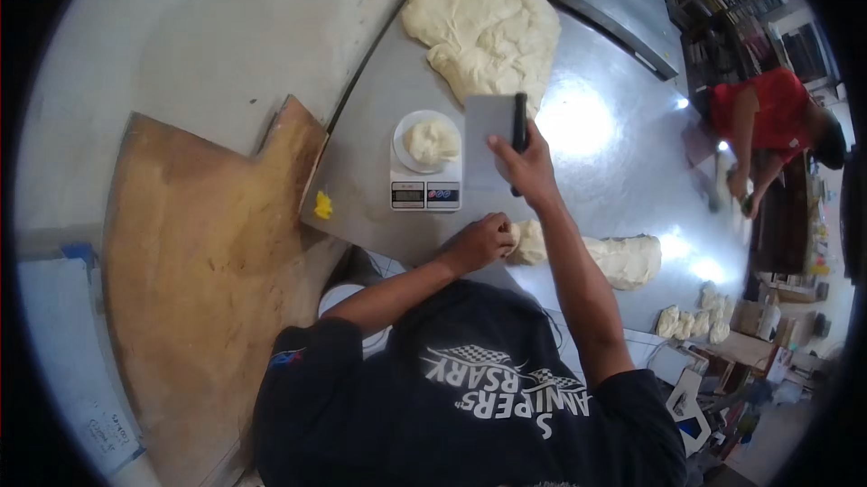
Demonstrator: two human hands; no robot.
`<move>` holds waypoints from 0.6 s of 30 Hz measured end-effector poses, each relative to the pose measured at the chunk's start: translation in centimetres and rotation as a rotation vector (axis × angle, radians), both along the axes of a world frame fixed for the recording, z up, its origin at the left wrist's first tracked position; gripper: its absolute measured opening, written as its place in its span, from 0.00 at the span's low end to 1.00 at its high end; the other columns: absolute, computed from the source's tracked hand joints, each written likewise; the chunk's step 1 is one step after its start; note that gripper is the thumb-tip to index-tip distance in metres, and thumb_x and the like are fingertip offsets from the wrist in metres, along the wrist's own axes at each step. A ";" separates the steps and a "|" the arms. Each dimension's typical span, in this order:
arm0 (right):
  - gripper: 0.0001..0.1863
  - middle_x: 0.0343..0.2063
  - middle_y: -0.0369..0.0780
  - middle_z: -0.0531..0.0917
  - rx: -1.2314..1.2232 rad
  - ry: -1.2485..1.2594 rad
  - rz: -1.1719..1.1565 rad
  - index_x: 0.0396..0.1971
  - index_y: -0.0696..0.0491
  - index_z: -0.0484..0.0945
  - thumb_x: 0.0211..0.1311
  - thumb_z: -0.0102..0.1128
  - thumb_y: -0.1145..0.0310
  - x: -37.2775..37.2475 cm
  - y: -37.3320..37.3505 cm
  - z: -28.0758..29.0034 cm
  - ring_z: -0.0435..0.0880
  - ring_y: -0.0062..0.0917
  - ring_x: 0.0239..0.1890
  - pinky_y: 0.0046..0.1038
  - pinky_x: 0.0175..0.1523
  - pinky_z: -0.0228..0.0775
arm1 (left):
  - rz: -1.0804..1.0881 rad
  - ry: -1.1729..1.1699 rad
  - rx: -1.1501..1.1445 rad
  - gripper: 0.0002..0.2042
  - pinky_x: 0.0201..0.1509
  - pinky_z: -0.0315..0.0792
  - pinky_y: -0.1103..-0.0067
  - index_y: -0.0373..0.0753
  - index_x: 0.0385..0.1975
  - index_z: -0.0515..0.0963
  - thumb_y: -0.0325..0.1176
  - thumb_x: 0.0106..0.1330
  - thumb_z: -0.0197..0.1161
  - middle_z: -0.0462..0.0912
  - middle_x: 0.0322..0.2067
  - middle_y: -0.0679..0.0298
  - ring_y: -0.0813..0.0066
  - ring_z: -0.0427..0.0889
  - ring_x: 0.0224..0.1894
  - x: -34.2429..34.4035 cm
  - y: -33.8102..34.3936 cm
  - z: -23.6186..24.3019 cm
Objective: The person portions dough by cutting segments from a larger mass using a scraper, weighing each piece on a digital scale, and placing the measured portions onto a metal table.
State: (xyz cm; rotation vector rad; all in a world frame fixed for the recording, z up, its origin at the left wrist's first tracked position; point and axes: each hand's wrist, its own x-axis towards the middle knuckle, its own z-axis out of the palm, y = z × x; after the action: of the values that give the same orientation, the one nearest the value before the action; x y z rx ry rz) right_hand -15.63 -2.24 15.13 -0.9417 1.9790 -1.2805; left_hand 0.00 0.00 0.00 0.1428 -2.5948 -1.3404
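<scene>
My right hand (531, 169) is closed around the black handle of a dough scraper (488, 126), whose flat metal blade is raised above the steel table. My left hand (488, 241) has its fingers curled in at the near end of a long dough strip (623, 259), which runs to the right, partly hidden under my right forearm. Left of the scraper stands a white kitchen scale (426, 201). On it rests a white plate (401, 155) bearing a lump of dough (432, 141). A large mass of dough (492, 27) lies at the far end of the table.
Several small dough pieces (694, 320) sit at the table's right edge. A yellow scrap (323, 205) lies near the left corner. A brown wooden board (199, 306) stands at left, by the wall. A person in red (768, 112) works across the table at right.
</scene>
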 end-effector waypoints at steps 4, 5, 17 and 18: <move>0.20 0.34 0.40 0.85 0.001 -0.084 -0.120 0.46 0.60 0.77 0.66 0.73 0.62 1.7 6.2 -1.5 0.82 0.22 0.36 0.28 0.42 0.77 | 0.205 -0.087 0.079 0.10 0.54 0.79 0.64 0.40 0.42 0.85 0.31 0.62 0.69 0.83 0.45 0.54 0.53 0.82 0.50 1.8 2.3 -0.8; 0.19 0.34 0.40 0.85 -0.018 -0.099 -0.160 0.46 0.60 0.77 0.66 0.72 0.63 1.1 7.6 -1.9 0.82 0.22 0.36 0.28 0.42 0.77 | 0.253 -0.095 0.088 0.09 0.54 0.79 0.64 0.39 0.41 0.84 0.31 0.62 0.69 0.83 0.45 0.54 0.53 0.83 0.49 1.0 2.6 -1.9; 0.19 0.39 0.40 0.86 0.022 -0.272 -0.475 0.50 0.60 0.77 0.66 0.72 0.67 0.4 18.7 -4.7 0.84 0.23 0.38 0.28 0.45 0.79 | 0.308 0.294 -0.324 0.19 0.70 0.64 0.55 0.40 0.49 0.85 0.37 0.59 0.74 0.81 0.54 0.55 0.50 0.76 0.61 1.5 -3.0 3.6; 0.19 0.39 0.41 0.86 0.000 -0.276 -0.516 0.50 0.60 0.77 0.66 0.72 0.67 0.5 19.1 -4.7 0.84 0.23 0.39 0.28 0.45 0.79 | 0.516 0.234 -0.413 0.26 0.73 0.57 0.50 0.42 0.56 0.82 0.42 0.57 0.76 0.74 0.61 0.50 0.46 0.69 0.66 1.5 -4.5 3.7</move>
State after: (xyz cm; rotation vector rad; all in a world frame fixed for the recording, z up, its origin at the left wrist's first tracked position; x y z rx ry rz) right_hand -15.09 16.86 10.45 -0.2279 2.0622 -1.5819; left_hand 1.48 -4.51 3.75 0.5085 -2.3461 -0.5958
